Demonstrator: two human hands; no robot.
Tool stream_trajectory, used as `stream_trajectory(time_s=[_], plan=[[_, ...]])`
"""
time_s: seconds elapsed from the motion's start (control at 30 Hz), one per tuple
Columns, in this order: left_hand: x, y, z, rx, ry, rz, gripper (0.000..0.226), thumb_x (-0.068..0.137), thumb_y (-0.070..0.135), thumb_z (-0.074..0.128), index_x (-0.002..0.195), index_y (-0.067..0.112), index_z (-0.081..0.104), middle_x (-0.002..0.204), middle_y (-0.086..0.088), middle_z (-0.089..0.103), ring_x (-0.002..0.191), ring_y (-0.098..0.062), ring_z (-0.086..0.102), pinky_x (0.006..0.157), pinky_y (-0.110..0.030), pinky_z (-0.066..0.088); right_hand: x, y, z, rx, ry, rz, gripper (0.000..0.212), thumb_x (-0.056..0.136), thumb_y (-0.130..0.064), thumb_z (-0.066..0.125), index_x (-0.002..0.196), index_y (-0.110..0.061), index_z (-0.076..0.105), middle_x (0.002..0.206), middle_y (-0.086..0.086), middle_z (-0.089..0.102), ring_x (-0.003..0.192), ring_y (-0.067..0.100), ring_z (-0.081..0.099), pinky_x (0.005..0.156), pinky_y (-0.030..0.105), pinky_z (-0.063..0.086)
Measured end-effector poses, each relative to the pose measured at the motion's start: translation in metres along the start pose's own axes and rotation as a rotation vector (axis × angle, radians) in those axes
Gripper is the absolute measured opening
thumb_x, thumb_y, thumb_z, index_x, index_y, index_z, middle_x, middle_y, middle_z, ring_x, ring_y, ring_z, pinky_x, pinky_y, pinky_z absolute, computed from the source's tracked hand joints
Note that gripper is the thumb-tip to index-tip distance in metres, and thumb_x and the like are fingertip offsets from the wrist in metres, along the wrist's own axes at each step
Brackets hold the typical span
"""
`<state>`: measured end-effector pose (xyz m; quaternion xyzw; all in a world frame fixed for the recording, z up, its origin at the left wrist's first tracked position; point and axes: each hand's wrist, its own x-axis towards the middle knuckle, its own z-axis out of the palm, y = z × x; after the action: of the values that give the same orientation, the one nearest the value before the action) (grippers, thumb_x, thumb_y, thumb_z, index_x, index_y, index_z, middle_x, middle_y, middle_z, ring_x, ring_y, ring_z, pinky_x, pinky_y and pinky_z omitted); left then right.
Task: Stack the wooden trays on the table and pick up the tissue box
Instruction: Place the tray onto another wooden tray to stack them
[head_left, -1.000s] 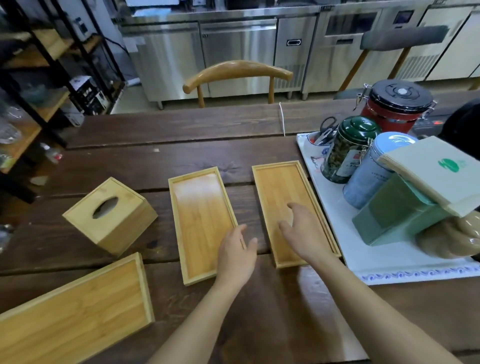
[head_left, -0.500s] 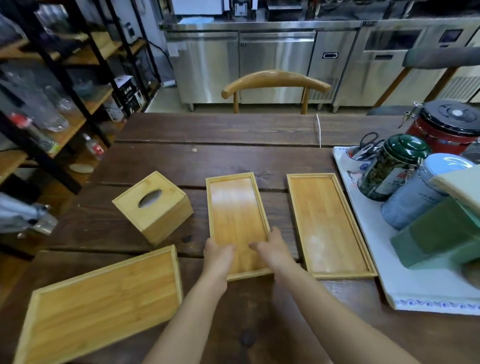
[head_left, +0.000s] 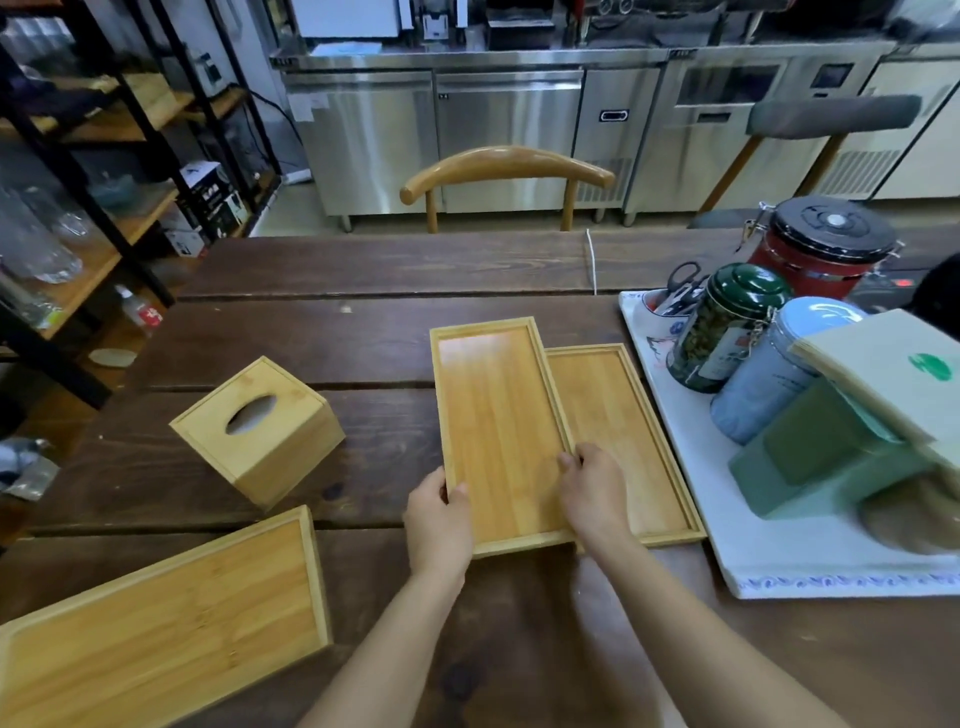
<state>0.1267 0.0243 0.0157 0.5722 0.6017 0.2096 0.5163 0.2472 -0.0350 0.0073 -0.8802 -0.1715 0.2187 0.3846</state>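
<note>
— Position of the narrow wooden tray (head_left: 496, 431)?

— It was held by both hands at its near end. The left hand (head_left: 439, 522) was clamped on the near-left rim, thumb inside. The right hand (head_left: 592, 491) was clamped on the right rim. Its right edge overlapped the left rim of the second wooden tray (head_left: 623, 436), which lay flat on the tabletop (head_left: 363, 332).

— The other task items?

— The wooden tissue box (head_left: 258, 428) sat on the tabletop, apart to the left, slot up. A larger wooden tray (head_left: 161, 634) lay at the near-left corner.

— Anything else?

— A white tray (head_left: 727, 540) to the right carried a green tin (head_left: 727, 325), a red canister (head_left: 821, 249) and a pale blue canister (head_left: 769, 374).
</note>
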Motion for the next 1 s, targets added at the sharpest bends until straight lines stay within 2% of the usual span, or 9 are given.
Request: stream_trajectory(time_s=[0.1,0.17,0.33,0.5,0.6,0.7,0.8,0.87,1.0], plan=[[-0.01,0.011,0.033,-0.014,-0.046,0.059,0.026,0.097,0.013,0.046,0.109,0.018,0.068,0.1,0.006,0.066,0.091,-0.013,0.058,0.082,-0.029,0.048,0.015,0.006,-0.033,-0.035,0.086,-0.053,0.024,0.094,-0.009,0.042,0.077,0.0,0.055,0.072,0.01,0.054,0.065,0.023,0.048,0.063,0.03,0.033],[-0.013,0.016,0.056,0.005,-0.065,0.059,0.026,0.097,0.011,0.045,0.107,0.015,0.068,0.104,0.001,0.068,0.093,-0.018,0.06,0.084,-0.031,0.049,0.024,0.016,-0.049,-0.083,0.138,-0.048,0.031,0.093,-0.007,0.042,0.062,-0.006,0.046,0.074,0.015,0.053,0.063,0.024,0.046,0.062,0.03,0.028],[-0.019,0.018,0.098,0.135,-0.105,0.06,0.024,0.096,0.009,0.044,0.103,0.007,0.067,0.106,-0.012,0.068,0.1,-0.032,0.06,0.086,-0.041,0.052,0.043,0.053,-0.065,-0.189,0.236,0.026,0.044,0.091,-0.005,0.041,0.05,-0.015,0.029,0.089,0.032,0.063,0.088,0.043,0.055,0.062,0.032,0.026],[-0.023,0.019,0.116,0.246,-0.109,0.063,0.025,0.096,0.009,0.042,0.104,0.002,0.065,0.108,-0.017,0.067,0.102,-0.035,0.06,0.086,-0.042,0.051,0.051,0.069,-0.069,-0.233,0.271,0.019,0.045,0.09,-0.003,0.039,0.05,-0.017,0.025,0.091,0.033,0.062,0.093,0.043,0.052,0.064,0.034,0.024],[-0.025,0.019,0.119,0.277,-0.112,0.076,0.026,0.097,0.009,0.041,0.105,0.002,0.064,0.108,-0.016,0.066,0.102,-0.033,0.06,0.082,-0.039,0.049,0.058,0.074,-0.069,-0.233,0.267,0.014,0.046,0.089,-0.002,0.04,0.048,-0.017,0.024,0.081,0.033,0.06,0.088,0.042,0.053,0.065,0.035,0.026],[-0.027,0.019,0.12,0.292,-0.104,0.095,0.025,0.097,0.008,0.041,0.106,0.003,0.063,0.108,-0.016,0.067,0.101,-0.031,0.061,0.081,-0.038,0.049,0.06,0.076,-0.067,-0.231,0.259,0.014,0.047,0.087,0.001,0.04,0.047,-0.017,0.023,0.069,0.022,0.046,0.079,0.037,0.049,0.064,0.034,0.027],[-0.023,0.015,0.121,0.301,-0.104,0.095,0.026,0.097,0.009,0.041,0.11,0.007,0.063,0.11,-0.013,0.067,0.1,-0.03,0.063,0.082,-0.039,0.052,0.059,0.078,-0.064,-0.214,0.238,0.024,0.039,0.086,0.006,0.041,0.049,-0.005,0.044,0.083,0.022,0.047,0.089,0.04,0.051,0.07,0.034,0.032],[-0.021,0.012,0.12,0.314,-0.109,0.097,0.025,0.096,0.009,0.043,0.11,0.008,0.064,0.109,-0.012,0.068,0.099,-0.03,0.063,0.083,-0.041,0.053,0.059,0.079,-0.063,-0.215,0.224,0.038,0.026,0.087,0.005,0.042,0.073,0.015,0.061,0.103,0.027,0.049,0.098,0.04,0.049,0.081,0.037,0.038],[-0.019,0.008,0.118,0.337,-0.106,0.12,0.023,0.096,0.011,0.045,0.109,0.012,0.064,0.109,-0.008,0.069,0.098,-0.028,0.064,0.082,-0.041,0.054,0.061,0.079,-0.063,-0.239,0.216,0.02,0.023,0.087,0.003,0.044,0.085,0.017,0.063,0.109,0.028,0.049,0.099,0.041,0.051,0.086,0.038,0.04]])
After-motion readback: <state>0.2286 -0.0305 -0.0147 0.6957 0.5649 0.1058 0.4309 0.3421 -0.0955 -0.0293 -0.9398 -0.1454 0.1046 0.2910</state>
